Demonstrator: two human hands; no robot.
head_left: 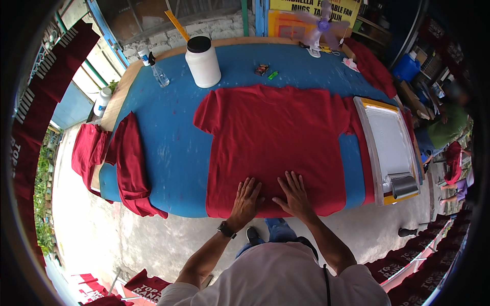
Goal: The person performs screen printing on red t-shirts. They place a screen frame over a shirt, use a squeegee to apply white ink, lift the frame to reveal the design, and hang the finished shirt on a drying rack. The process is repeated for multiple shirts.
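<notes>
A plain dark red T-shirt [278,137] lies spread on the blue tabletop [171,127], its neck toward the far side and its hem at the near edge. My left hand [246,201] rests flat on the lower middle of the shirt, fingers stretched out. Beside it, a little to the right, my right hand [295,196] lies on the cloth with its fingers apart. Neither hand holds anything. To the right of the shirt, a screen printing frame [390,140] with a white mesh lies on more red cloth, a grey squeegee [402,185] at its near end.
Folded red cloth [130,168] hangs over the table's left edge. Farther back stand a white tub [203,64] with a black lid, a spray bottle [159,74] and a small purple fan [322,26]. At the far right, a person in green [449,125] is partly visible.
</notes>
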